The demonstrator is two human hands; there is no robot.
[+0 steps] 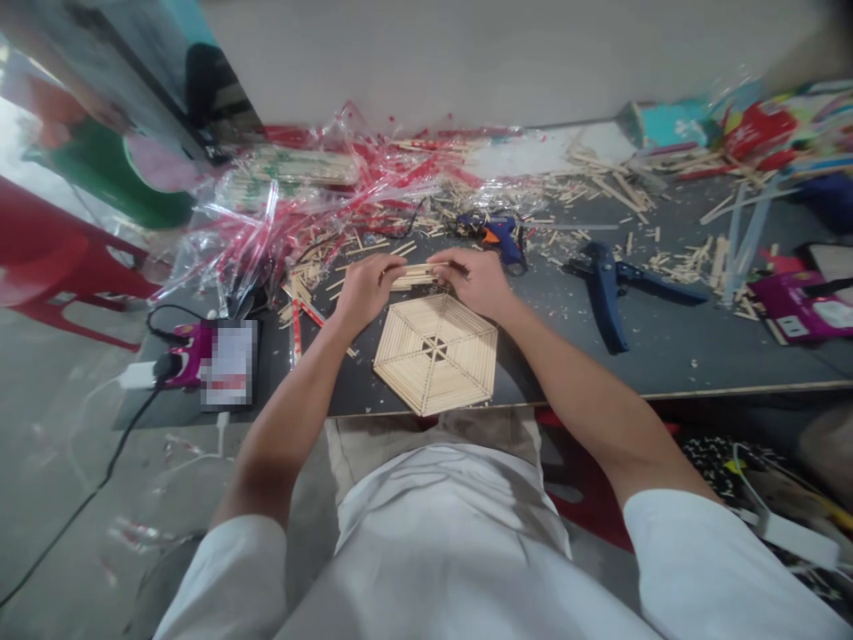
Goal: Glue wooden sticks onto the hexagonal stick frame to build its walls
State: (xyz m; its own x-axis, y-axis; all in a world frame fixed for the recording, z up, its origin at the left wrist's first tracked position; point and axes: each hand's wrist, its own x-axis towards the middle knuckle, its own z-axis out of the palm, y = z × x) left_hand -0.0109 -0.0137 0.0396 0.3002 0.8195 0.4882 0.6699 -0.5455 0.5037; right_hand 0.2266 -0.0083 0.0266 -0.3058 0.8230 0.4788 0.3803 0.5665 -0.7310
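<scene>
A hexagonal panel of thin wooden sticks (436, 354) lies flat on the dark table near its front edge. Just beyond its far side, a small bundle of wooden sticks (417, 275) is held between my two hands. My left hand (369, 286) pinches the bundle's left end, fingers closed. At the right end, my right hand (476, 279) has its fingers closed on the same bundle. A blue glue gun (505, 237) lies behind my right hand. To the right of it rests a dark blue cutter (609, 293) with its handles apart.
Clear and red plastic wrappers (373, 169) and loose sticks cover the back of the table (673, 356). A phone (228, 364) and a purple power strip (188, 356) sit at the left edge. A second purple box (800, 307) is at the right. A red stool (59, 258) stands left.
</scene>
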